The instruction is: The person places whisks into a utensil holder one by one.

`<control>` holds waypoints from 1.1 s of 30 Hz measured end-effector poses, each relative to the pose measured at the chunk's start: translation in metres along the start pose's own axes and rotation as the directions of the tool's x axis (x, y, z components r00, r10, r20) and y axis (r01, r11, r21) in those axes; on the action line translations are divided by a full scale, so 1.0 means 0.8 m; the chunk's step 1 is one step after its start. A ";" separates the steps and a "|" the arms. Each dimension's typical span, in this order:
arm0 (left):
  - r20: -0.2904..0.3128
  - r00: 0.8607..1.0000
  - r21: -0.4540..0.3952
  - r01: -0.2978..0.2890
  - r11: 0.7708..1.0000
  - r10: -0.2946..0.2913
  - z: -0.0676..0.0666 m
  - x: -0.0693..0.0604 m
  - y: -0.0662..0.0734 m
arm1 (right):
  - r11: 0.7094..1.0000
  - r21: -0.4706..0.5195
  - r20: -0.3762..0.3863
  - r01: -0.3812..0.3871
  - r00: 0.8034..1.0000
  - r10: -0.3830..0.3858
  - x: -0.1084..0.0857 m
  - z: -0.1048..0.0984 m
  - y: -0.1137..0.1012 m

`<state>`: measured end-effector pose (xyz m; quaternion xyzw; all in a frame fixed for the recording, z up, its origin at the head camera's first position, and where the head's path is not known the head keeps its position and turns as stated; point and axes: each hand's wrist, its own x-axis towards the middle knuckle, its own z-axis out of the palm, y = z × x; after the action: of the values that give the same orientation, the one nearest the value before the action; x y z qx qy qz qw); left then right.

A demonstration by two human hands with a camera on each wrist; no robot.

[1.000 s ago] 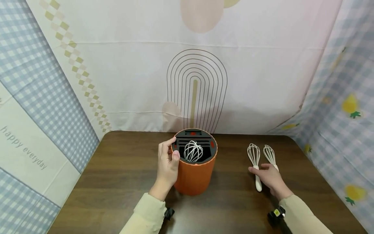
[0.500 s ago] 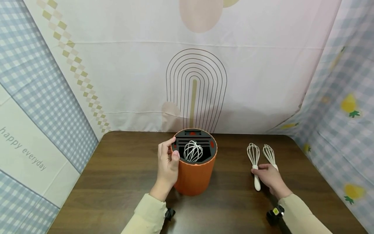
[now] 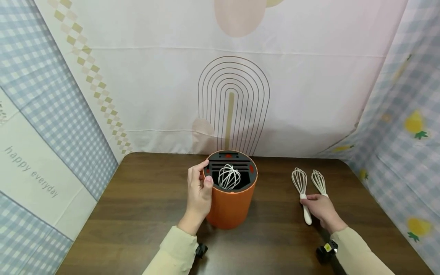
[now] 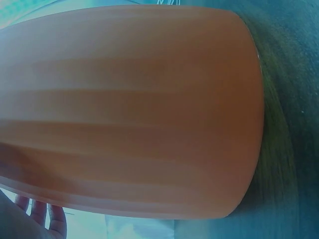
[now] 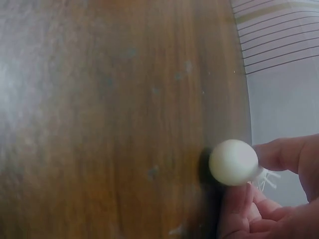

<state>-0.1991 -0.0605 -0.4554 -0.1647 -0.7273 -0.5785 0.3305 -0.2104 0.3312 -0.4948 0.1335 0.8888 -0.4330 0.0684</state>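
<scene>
An orange cylindrical utensil holder (image 3: 228, 212) with a dark slotted top stands upright on the table. My left hand (image 3: 199, 193) grips its left side at the rim, thumb at the front. A white whisk (image 3: 229, 177) sits in the top's large opening, wires up, handle hidden inside. At the right, my right hand (image 3: 322, 210) pinches a second white whisk (image 3: 300, 181) by its handle. The rounded handle end (image 5: 233, 162) faces the camera in the right wrist view, between thumb and fingers. A third whisk (image 3: 319, 182) lies just beyond, its handle mostly hidden by the right hand.
The brown wooden table (image 3: 148, 214) meets a white patterned cloth (image 3: 165, 95) behind the holder. Blue checked cloth (image 3: 402, 164) hangs at the right side, and more at the left. A black wrist camera (image 3: 326, 252) sits below the right hand.
My right thumb and fingers have drawn together on the whisk's handle, and its lower end has swung slightly right. The left hand and the holder keep their place.
</scene>
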 end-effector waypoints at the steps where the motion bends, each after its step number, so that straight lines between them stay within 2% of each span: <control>1: 0.001 1.000 -0.003 0.002 1.000 -0.002 0.000 0.000 0.000 | 1.000 0.007 0.009 0.003 1.000 -0.003 0.000 -0.001 0.000; 7: 0.017 0.999 0.029 0.030 0.999 -0.030 0.000 -0.002 0.000 | 0.991 0.130 0.091 -0.018 0.996 0.006 -0.003 -0.001 -0.001; 9: 0.023 0.999 0.038 0.034 0.999 -0.034 0.000 -0.002 0.000 | 0.985 0.171 0.099 -0.001 0.995 -0.017 -0.006 0.000 -0.004; 14: 0.020 1.000 0.046 0.023 0.999 -0.024 0.000 0.000 0.002 | 0.967 0.234 0.065 0.102 0.991 -0.120 -0.012 0.000 -0.027; 22: 0.012 1.000 0.045 0.020 0.999 -0.020 0.000 0.001 0.001 | 0.898 0.356 -0.008 0.257 0.962 -0.273 -0.035 0.002 -0.083; 27: 0.008 1.000 0.042 0.009 0.999 -0.009 0.000 0.001 0.000 | 0.865 0.403 -0.014 0.300 0.947 -0.322 -0.052 0.007 -0.114; 31: -0.004 1.000 0.027 -0.012 1.000 0.013 0.001 0.001 -0.001 | 0.850 0.420 -0.018 0.318 0.939 -0.342 -0.060 0.008 -0.128; 33: -0.009 1.000 0.026 -0.017 1.000 0.017 0.001 0.000 -0.002 | 0.832 0.439 -0.024 0.340 0.930 -0.367 -0.063 0.009 -0.133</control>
<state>-0.2002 -0.0602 -0.4566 -0.1636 -0.7318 -0.5669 0.3410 -0.1937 0.2537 -0.4078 -0.0344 0.7761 -0.6295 -0.0171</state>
